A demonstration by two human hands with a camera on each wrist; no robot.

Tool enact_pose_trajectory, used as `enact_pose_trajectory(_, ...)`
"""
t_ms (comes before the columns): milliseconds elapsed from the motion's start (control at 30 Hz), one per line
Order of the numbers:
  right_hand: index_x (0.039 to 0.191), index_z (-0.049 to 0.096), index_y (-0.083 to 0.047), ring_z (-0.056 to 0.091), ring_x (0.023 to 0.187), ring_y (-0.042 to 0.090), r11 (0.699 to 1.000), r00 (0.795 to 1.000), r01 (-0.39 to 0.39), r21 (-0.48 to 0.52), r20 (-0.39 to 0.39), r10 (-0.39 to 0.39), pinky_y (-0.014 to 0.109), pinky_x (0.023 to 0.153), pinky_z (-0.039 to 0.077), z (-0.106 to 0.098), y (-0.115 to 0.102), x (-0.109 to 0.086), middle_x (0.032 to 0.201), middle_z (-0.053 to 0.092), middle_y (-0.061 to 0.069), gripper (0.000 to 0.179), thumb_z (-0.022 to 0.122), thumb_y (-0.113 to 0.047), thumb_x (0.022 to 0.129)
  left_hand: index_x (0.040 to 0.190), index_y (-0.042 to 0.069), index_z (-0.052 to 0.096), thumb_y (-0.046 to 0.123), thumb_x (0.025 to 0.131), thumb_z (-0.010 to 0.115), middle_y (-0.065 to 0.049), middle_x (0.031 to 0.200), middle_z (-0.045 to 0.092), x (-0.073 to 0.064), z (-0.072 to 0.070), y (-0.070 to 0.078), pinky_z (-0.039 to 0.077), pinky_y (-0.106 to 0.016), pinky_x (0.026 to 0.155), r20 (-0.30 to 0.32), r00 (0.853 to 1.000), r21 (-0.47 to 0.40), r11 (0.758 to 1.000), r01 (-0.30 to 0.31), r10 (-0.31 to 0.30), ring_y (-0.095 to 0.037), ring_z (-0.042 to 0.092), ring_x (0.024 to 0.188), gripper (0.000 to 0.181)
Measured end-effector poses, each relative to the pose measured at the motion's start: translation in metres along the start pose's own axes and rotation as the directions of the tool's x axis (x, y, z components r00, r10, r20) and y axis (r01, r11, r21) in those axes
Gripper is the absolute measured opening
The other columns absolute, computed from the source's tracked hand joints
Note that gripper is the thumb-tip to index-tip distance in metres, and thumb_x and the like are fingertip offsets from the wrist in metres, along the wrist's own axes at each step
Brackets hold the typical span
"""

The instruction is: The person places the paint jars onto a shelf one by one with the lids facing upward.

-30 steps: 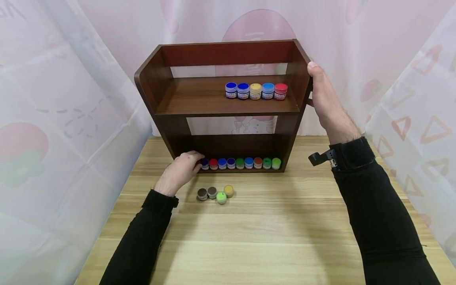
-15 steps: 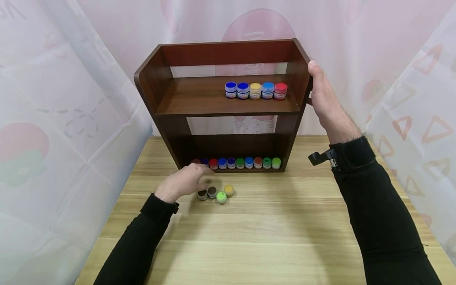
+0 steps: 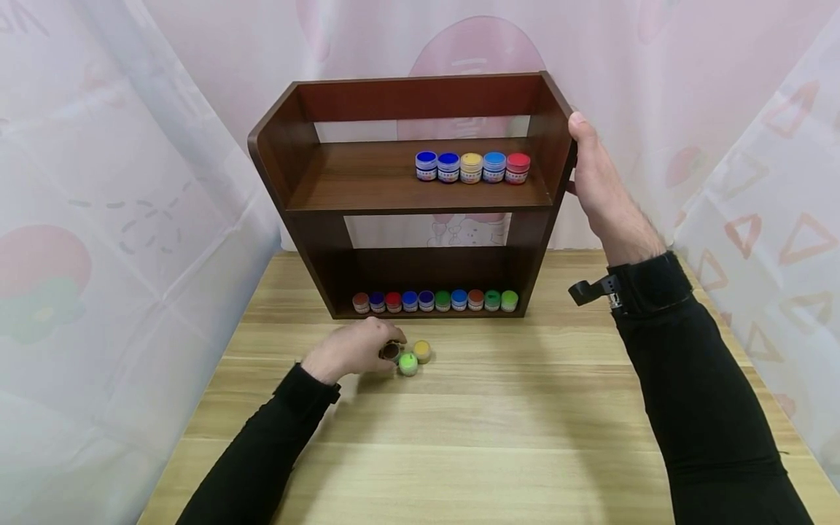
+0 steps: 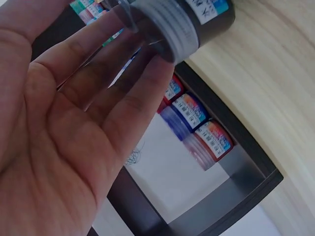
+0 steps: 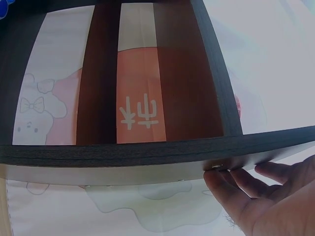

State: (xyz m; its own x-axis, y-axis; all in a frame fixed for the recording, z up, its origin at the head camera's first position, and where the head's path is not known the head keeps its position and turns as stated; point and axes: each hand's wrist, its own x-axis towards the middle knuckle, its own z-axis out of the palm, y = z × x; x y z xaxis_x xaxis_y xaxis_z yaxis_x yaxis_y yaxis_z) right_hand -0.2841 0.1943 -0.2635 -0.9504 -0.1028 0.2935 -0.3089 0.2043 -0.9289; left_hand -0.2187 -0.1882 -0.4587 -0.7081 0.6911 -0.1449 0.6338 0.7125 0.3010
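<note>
My left hand is low over the wooden table, its thumb and fingers round a dark-lidded paint jar. In the left wrist view this grey-brown jar lies at the fingertips. The other dark jar is hidden by the hand in the head view. A light green paint jar and a yellow paint jar stand just right of the fingers. My right hand holds the right side panel of a dark brown two-tier shelf, thumb on its front edge; in the right wrist view the fingertips touch its outer face.
A row of several paint jars fills the lower tier, a reddish-brown one at its left end. Several more jars stand on the right part of the upper tier. Patterned curtains close in the table behind and beside.
My left hand has left the lower tier's left end, uncovering a reddish-brown jar there, and come down and right onto the dark jars. My right hand stays on the shelf.
</note>
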Motion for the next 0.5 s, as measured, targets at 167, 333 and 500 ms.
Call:
enact_pose_trajectory(167,0.162,0.030,-0.034,0.024,0.146,0.027,1.000,1.000,0.010,0.006,0.003,-0.010,0.071,0.116,0.019,0.000,0.000,0.001,0.163,0.028,0.004,0.064,0.023,-0.062,0.106,0.109,0.010,0.077,0.015,0.089,0.082,0.000,0.103,0.074,0.001,-0.001,0.000,0.058,-0.030,0.079,-0.050,0.999,0.019,1.000,-0.015,0.016,-0.016,0.067,0.087,0.022)
enact_pose_trajectory(333,0.162,0.029,-0.034,0.023,0.146,0.027,1.000,1.000,0.009,0.007,0.004,-0.009,0.071,0.117,0.019,-0.001,0.000,0.001,0.163,0.028,0.004,0.064,0.024,-0.062,0.106,0.112,0.006,0.077,0.014,0.089,0.081,-0.003,0.105,0.075,0.002,-0.011,0.001,0.059,-0.031,0.080,-0.108,0.994,0.030,0.999,-0.021,0.025,-0.017,0.068,0.091,0.024)
enact_pose_trajectory(500,0.162,0.029,-0.034,0.023,0.146,0.028,1.000,1.000,0.003,0.007,0.006,-0.003,0.071,0.117,0.019,-0.001,0.000,0.001,0.164,0.027,0.004,0.064,0.023,-0.062,0.106,0.117,0.008,0.076,0.013,0.089,0.081,-0.004,0.111,0.074,-0.002,-0.026,0.002,0.059,-0.028,0.080,-0.146,0.989,0.031,1.000,0.003,0.002,-0.016,0.069,0.095,0.029)
